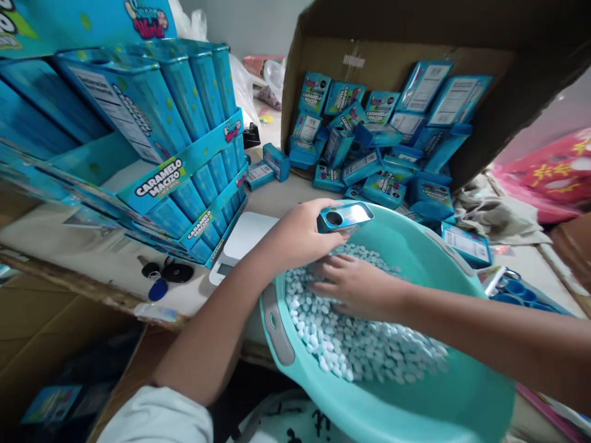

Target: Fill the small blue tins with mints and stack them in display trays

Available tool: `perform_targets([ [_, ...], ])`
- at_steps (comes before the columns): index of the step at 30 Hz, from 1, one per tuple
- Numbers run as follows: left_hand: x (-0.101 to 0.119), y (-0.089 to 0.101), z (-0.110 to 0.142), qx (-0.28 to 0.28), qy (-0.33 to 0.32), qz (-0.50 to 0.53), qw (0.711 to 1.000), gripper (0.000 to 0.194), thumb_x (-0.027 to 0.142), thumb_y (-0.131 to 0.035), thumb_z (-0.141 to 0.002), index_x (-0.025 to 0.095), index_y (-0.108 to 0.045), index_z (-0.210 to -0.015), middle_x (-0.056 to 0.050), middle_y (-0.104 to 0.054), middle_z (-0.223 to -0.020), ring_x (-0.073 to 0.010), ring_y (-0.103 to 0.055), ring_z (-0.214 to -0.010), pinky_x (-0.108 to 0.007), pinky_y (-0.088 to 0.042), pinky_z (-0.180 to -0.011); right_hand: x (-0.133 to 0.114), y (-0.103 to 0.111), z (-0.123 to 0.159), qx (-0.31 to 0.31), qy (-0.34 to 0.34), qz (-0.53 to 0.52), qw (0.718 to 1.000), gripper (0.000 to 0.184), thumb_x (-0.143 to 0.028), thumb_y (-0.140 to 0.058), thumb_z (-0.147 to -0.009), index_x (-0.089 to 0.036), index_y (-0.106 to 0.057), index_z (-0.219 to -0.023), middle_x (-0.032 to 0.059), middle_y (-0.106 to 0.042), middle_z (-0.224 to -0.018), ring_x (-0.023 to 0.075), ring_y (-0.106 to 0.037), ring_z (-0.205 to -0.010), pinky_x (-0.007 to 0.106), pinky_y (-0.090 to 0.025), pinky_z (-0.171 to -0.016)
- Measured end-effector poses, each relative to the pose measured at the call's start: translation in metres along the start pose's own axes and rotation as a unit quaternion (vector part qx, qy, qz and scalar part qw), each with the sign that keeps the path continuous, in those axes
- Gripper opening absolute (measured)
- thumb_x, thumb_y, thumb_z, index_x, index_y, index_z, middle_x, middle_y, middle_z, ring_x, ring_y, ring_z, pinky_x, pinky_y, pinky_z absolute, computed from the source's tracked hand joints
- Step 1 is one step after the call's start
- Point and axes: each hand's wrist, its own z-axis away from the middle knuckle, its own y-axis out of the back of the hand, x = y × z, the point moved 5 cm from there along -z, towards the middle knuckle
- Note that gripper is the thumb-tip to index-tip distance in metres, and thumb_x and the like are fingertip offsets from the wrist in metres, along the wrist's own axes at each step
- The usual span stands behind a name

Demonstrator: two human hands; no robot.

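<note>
My left hand is wrapped round a small blue candy box, held over the far left rim of a turquoise tub. The box's top faces up and shows a round dark hole. Below it, pale blue and white candies cover much of the tub's bottom. My right hand reaches down among these candies, its fingers a little apart and their tips partly sunk in the heap. Whether any candies lie under its palm is hidden.
Blue display trays of upright boxes stand stacked at left. A cardboard carton on its side holds many blue boxes behind the tub. A white scale, keys and blue caps lie on the table.
</note>
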Motion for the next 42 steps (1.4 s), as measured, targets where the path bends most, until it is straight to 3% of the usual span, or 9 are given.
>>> perform_targets([
  [6,-0.002,0.003,-0.003,0.027,0.001,0.019,0.999,0.046,0.036,-0.072,-0.082,0.021,-0.064,-0.125,-0.006,-0.073,-0.120,-0.0249,-0.069,-0.109,-0.034,-0.055,-0.092,0.033,0.021,0.021,0.037,-0.139,-0.042,0.989,0.040,-0.032,-0.059,-0.091,-0.020,-0.061,-0.129,0.0161,-0.062,-0.127,0.0349,-0.060,-0.117,0.055,-0.051,-0.099],
  [9,-0.004,0.005,-0.005,0.052,-0.012,0.051,0.997,0.047,0.032,-0.072,-0.082,0.019,-0.064,-0.125,-0.006,-0.073,-0.119,-0.0237,-0.069,-0.108,-0.033,-0.055,-0.092,0.045,0.027,0.042,0.067,-0.243,-0.085,0.964,0.065,-0.053,-0.066,-0.086,-0.020,-0.052,-0.141,0.0178,-0.053,-0.141,0.0381,-0.053,-0.128,0.057,-0.048,-0.104],
  [13,-0.007,0.006,-0.006,0.064,-0.015,0.070,0.995,0.044,0.031,-0.073,-0.082,0.020,-0.065,-0.123,-0.005,-0.074,-0.116,-0.0223,-0.070,-0.105,-0.032,-0.056,-0.088,0.059,0.009,0.052,0.068,-0.313,-0.191,0.928,0.093,-0.069,-0.066,-0.080,-0.020,-0.036,-0.153,0.0188,-0.038,-0.156,0.0402,-0.040,-0.142,0.057,-0.040,-0.114],
  [17,-0.006,0.004,-0.005,0.050,-0.023,0.082,0.995,0.041,0.028,-0.070,-0.084,0.020,-0.064,-0.124,-0.005,-0.074,-0.117,-0.0216,-0.070,-0.106,-0.032,-0.056,-0.089,0.054,-0.012,0.037,0.109,-0.328,-0.302,0.888,0.088,-0.073,-0.061,-0.081,-0.023,-0.042,-0.150,0.0153,-0.039,-0.157,0.0392,-0.035,-0.146,0.058,-0.033,-0.118],
  [20,-0.005,0.004,-0.004,0.044,-0.027,0.079,0.996,0.040,0.026,-0.068,-0.084,0.021,-0.064,-0.124,-0.005,-0.073,-0.118,-0.0219,-0.069,-0.108,-0.033,-0.055,-0.092,0.040,-0.018,0.023,0.163,-0.300,-0.343,0.875,0.087,-0.074,-0.061,-0.081,-0.023,-0.044,-0.149,0.0155,-0.043,-0.155,0.0387,-0.035,-0.146,0.058,-0.031,-0.120],
  [26,-0.007,0.003,-0.005,0.038,-0.010,0.078,0.996,0.042,0.028,-0.069,-0.083,0.021,-0.064,-0.125,-0.005,-0.074,-0.115,-0.0223,-0.070,-0.104,-0.033,-0.056,-0.089,0.009,-0.022,0.002,0.161,-0.226,-0.324,0.905,0.120,-0.080,-0.076,-0.061,-0.017,-0.035,-0.155,0.0220,-0.037,-0.155,0.0417,-0.035,-0.144,0.057,-0.030,-0.120],
  [29,-0.007,0.004,-0.005,0.039,-0.004,0.063,0.997,0.043,0.028,-0.070,-0.083,0.021,-0.064,-0.125,-0.005,-0.074,-0.115,-0.0223,-0.070,-0.103,-0.033,-0.056,-0.088,0.001,-0.020,-0.004,0.155,-0.209,-0.281,0.924,0.125,-0.080,-0.079,-0.056,-0.017,-0.035,-0.155,0.0235,-0.040,-0.150,0.0440,-0.037,-0.141,0.059,-0.032,-0.117],
  [35,-0.007,0.003,-0.004,0.031,-0.003,0.047,0.998,0.043,0.028,-0.069,-0.083,0.022,-0.063,-0.126,-0.005,-0.074,-0.116,-0.0229,-0.069,-0.105,-0.034,-0.056,-0.089,0.003,-0.021,-0.009,0.163,-0.212,-0.259,0.928,0.115,-0.080,-0.080,-0.054,-0.018,-0.050,-0.147,0.0243,-0.048,-0.140,0.0463,-0.046,-0.130,0.064,-0.037,-0.111],
  [42,-0.004,0.002,-0.002,0.022,0.008,0.022,0.999,0.043,0.029,-0.070,-0.082,0.023,-0.063,-0.125,-0.004,-0.074,-0.114,-0.0230,-0.069,-0.104,-0.032,-0.056,-0.087,0.017,-0.016,-0.021,0.208,-0.199,-0.311,0.906,0.080,-0.061,-0.086,-0.065,-0.017,-0.066,-0.129,0.0198,-0.064,-0.132,0.0388,-0.060,-0.123,0.051,-0.048,-0.105],
])
